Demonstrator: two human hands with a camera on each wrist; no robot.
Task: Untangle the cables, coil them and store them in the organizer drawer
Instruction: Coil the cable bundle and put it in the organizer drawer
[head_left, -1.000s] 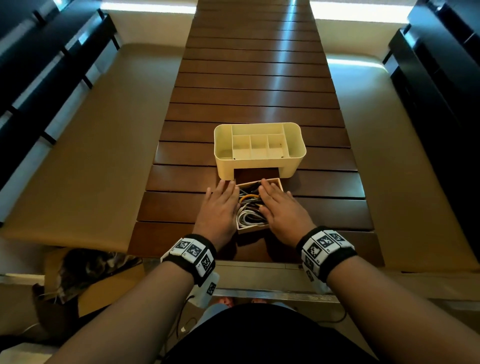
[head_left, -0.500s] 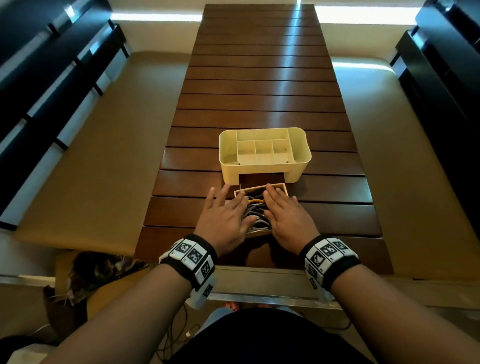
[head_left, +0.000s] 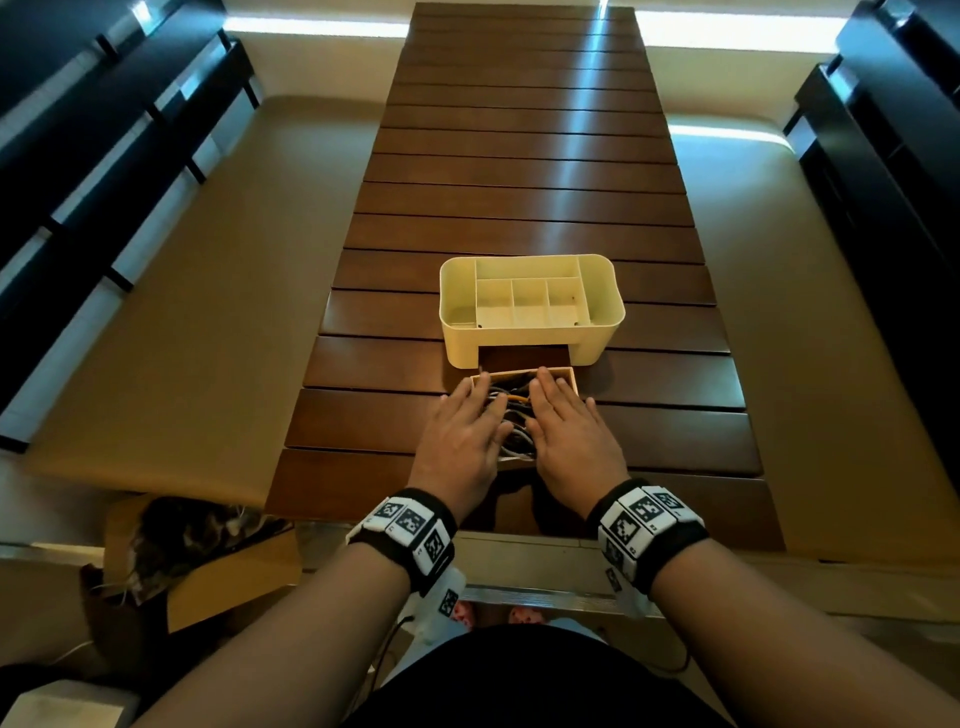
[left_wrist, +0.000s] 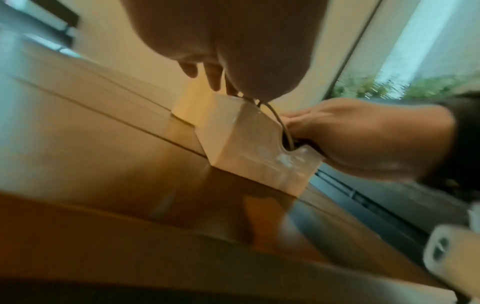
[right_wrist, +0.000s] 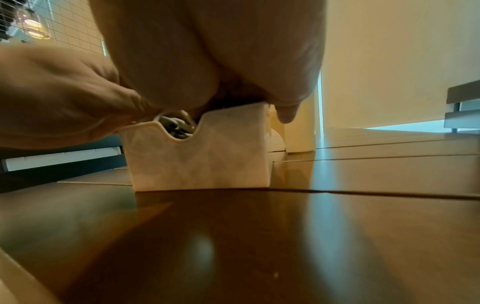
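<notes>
A small cream drawer stands pulled out on the wooden table, just in front of the cream organizer and its empty slot. Coiled cables, white, dark and one orange, fill the drawer. My left hand lies flat over the drawer's left side, fingers straight, pressing on the cables. My right hand lies flat over the right side in the same way. In the left wrist view a grey cable loops up over the notch in the drawer front. The right wrist view shows cables in the notch of the drawer.
The slatted wooden table stretches far ahead behind the organizer. Beige benches flank it on both sides. A cardboard box with dark items sits on the floor at the lower left.
Both hands have slid forward over the drawer and now lie on top of the cables; the left hand moved inward from beside the drawer. The drawer has moved closer to the organizer.
</notes>
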